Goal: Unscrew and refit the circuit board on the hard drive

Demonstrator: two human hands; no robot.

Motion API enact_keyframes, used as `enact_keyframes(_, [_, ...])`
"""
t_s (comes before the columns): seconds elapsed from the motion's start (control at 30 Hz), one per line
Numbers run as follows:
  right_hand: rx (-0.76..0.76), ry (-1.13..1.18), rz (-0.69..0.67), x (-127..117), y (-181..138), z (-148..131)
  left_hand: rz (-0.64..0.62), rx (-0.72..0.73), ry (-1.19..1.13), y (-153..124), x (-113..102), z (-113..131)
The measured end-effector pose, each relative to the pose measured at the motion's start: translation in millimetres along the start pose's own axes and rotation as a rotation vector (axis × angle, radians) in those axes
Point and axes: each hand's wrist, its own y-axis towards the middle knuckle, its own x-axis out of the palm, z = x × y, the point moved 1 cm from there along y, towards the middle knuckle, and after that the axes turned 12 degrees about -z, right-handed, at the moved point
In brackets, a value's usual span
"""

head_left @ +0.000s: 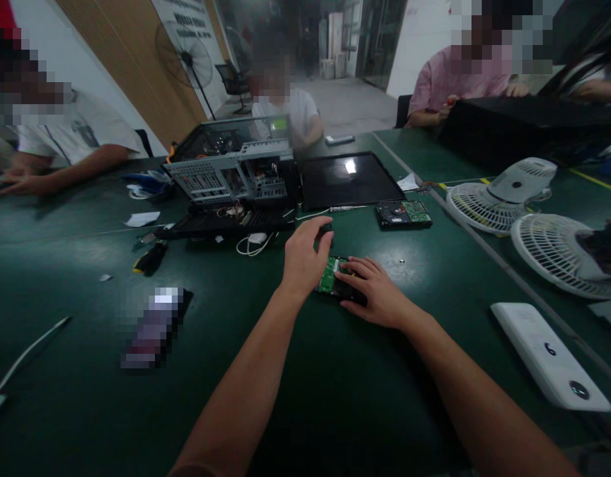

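Green-boarded drive (328, 277) pinned under spread right fingers (358, 268), left fingers (315, 233) closed on dark handle (327, 228) just beyond; apparently screw work, needing steady alignment.

At the centre of the frame the drive (328, 277) lies on the table (87, 417), under my right hand (375, 295), with my left hand (303, 258) over its left end. Behind them, the open computer case (236, 169) stands left of a flat panel (348, 179). A second drive (403, 213) lies by the panel's near right corner. At the right edge the far fan (494, 195) lies behind the near fan (558, 255), and a power bank (549, 354) lies at lower right.
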Motion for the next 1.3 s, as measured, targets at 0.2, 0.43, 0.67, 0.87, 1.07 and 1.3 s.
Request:
enact_keyframes(0.2, [0.127, -0.029, -0.015, 2.9, -4.2, -0.1, 0.042, 0.028, 0.041, 1.8, -7.4, 2.1])
enact_keyframes(0.43, [0.040, 0.009, -0.079, -4.3, -1.7, 6.7, 0.001, 0.086, 0.019, 4.3, -12.8, 2.4])
enact_keyframes(0.67, [0.032, -0.026, -0.065, -4.2, 0.5, 0.3, 0.083, 0.024, -0.055, 2.5, -10.6, 2.2])
enact_keyframes(0.87, [0.041, -0.063, 0.005, -0.5, 5.2, -13.9, 0.060, 0.020, -0.016, 4.2, -13.8, 1.6])
enact_keyframes(1.07, [0.013, -0.036, 0.002, -0.9, 8.1, -19.4, 0.030, 0.051, 0.011, 5.0, -14.5, 1.5])
enact_keyframes(1.3, [-0.010, -0.058, 0.009, 0.0, 7.3, -19.2, 0.038, 0.032, -0.047, 4.4, -12.2, 3.9])
